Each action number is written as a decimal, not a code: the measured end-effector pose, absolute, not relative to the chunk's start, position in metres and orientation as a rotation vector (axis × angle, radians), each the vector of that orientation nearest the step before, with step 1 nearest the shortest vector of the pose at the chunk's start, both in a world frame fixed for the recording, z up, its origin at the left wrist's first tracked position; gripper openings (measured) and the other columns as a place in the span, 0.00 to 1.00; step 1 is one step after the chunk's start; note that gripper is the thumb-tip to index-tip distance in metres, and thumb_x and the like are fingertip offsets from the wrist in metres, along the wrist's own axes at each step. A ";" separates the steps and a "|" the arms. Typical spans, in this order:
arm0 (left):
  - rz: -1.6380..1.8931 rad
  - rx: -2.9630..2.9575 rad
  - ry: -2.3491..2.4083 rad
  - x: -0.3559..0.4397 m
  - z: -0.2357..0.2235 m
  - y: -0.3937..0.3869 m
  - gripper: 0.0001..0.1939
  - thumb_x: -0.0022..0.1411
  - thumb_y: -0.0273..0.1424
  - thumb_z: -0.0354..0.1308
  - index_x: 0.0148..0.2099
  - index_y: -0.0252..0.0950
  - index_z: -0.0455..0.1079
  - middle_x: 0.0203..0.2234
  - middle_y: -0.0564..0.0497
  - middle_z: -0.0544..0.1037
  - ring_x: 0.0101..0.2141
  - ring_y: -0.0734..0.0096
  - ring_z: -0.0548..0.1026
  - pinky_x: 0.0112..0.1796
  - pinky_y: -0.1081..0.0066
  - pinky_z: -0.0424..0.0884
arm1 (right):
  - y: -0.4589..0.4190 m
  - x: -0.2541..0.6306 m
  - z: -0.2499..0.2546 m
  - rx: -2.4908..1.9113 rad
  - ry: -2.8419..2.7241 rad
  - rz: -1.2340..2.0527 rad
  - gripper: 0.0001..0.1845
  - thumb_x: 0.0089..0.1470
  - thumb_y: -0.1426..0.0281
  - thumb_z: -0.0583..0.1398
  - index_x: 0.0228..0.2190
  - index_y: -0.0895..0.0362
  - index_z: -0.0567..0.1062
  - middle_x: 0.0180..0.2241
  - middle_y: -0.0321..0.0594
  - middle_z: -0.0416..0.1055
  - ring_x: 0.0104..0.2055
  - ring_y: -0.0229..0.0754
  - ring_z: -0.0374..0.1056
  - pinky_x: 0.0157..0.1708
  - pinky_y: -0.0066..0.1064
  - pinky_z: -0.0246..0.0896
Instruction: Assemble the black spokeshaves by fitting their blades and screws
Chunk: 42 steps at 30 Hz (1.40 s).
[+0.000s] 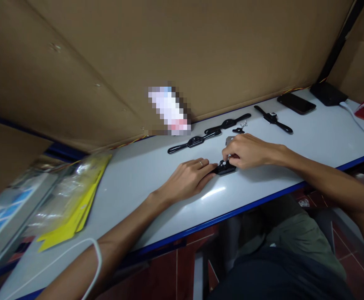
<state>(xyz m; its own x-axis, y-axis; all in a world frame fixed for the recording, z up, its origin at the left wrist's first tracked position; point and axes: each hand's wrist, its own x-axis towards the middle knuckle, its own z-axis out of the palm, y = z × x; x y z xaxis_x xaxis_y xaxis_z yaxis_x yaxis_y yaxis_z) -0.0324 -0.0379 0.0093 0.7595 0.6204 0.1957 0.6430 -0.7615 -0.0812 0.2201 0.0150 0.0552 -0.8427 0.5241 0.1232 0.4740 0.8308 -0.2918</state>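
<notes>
A black spokeshave [227, 168] lies on the white table near its front edge. My left hand [194, 175], with a ring on one finger, is closed on its left handle. Over the right part of the body, my right hand [243, 151] pinches at something small that its fingers hide. Just behind those fingers shows a flat grey metal blade [229, 140], partly covered. Farther back lie a small black cap piece [238, 130] and several small silvery screws [244, 124]. Two other spokeshave bodies, one nearer [195, 141] and one farther [228, 123], rest behind my hands.
Another spokeshave [272, 118] lies at the back right, with a dark phone [296, 103] and a black box [328, 94] with a white cable beyond. A blurred-out lit object [169, 109] leans on the cardboard wall [182, 46]. Yellow-backed plastic packets [72, 208] lie at left.
</notes>
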 end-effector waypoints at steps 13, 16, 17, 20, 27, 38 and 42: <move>-0.238 -2.813 -1.019 -0.033 0.009 -0.038 0.20 0.79 0.37 0.40 0.55 0.34 0.71 0.38 0.45 0.78 0.36 0.64 0.78 0.36 0.65 0.75 | 0.015 0.221 0.054 -0.807 -2.811 0.376 0.14 0.49 0.74 0.55 0.31 0.56 0.81 0.26 0.38 0.71 0.27 0.38 0.55 0.31 0.33 0.45; -0.247 -2.810 -1.011 -0.032 0.010 -0.038 0.21 0.79 0.38 0.40 0.55 0.33 0.71 0.37 0.45 0.78 0.36 0.63 0.78 0.36 0.64 0.75 | 0.016 0.221 0.052 -0.797 -2.805 0.370 0.13 0.50 0.74 0.55 0.31 0.56 0.80 0.25 0.38 0.70 0.27 0.38 0.55 0.31 0.33 0.44; -0.243 -2.809 -1.009 -0.032 0.010 -0.038 0.21 0.79 0.38 0.39 0.55 0.33 0.71 0.37 0.45 0.78 0.36 0.63 0.78 0.36 0.64 0.75 | 0.016 0.221 0.052 -0.793 -2.805 0.367 0.13 0.50 0.74 0.55 0.30 0.56 0.80 0.25 0.38 0.70 0.27 0.38 0.55 0.30 0.33 0.44; -0.235 -2.807 -1.017 -0.032 0.011 -0.038 0.21 0.79 0.38 0.39 0.55 0.33 0.71 0.37 0.45 0.78 0.36 0.63 0.78 0.36 0.65 0.75 | 0.016 0.221 0.052 -0.794 -2.807 0.360 0.13 0.50 0.74 0.55 0.30 0.56 0.80 0.26 0.38 0.70 0.27 0.38 0.55 0.31 0.33 0.44; -0.245 -2.810 -1.013 -0.032 0.010 -0.038 0.21 0.79 0.38 0.40 0.55 0.33 0.71 0.37 0.45 0.78 0.36 0.63 0.78 0.36 0.64 0.75 | 0.017 0.220 0.050 -0.797 -2.800 0.368 0.09 0.55 0.71 0.57 0.32 0.57 0.79 0.26 0.38 0.70 0.28 0.38 0.57 0.31 0.33 0.45; -0.242 -2.836 -1.039 -0.031 0.012 -0.039 0.20 0.78 0.38 0.41 0.54 0.34 0.70 0.38 0.46 0.79 0.37 0.63 0.79 0.37 0.64 0.75 | 0.009 0.211 0.052 -0.842 -2.932 0.077 0.14 0.66 0.62 0.57 0.40 0.59 0.78 0.33 0.45 0.74 0.30 0.41 0.61 0.30 0.35 0.41; -0.266 -2.843 -1.054 -0.030 0.012 -0.039 0.18 0.78 0.37 0.42 0.54 0.34 0.70 0.36 0.47 0.79 0.36 0.64 0.79 0.36 0.65 0.75 | 0.008 0.210 0.052 -0.837 -2.980 0.017 0.16 0.68 0.62 0.55 0.43 0.61 0.77 0.33 0.47 0.76 0.30 0.42 0.62 0.30 0.35 0.40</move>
<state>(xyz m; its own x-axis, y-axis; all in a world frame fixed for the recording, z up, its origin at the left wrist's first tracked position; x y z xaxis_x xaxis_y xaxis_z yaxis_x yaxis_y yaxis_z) -0.0304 -0.0392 0.0117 0.7457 0.6366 0.1967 0.6536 -0.7562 -0.0307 0.2099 0.0079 0.0518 -0.8527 0.5207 0.0413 0.5202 0.8537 -0.0229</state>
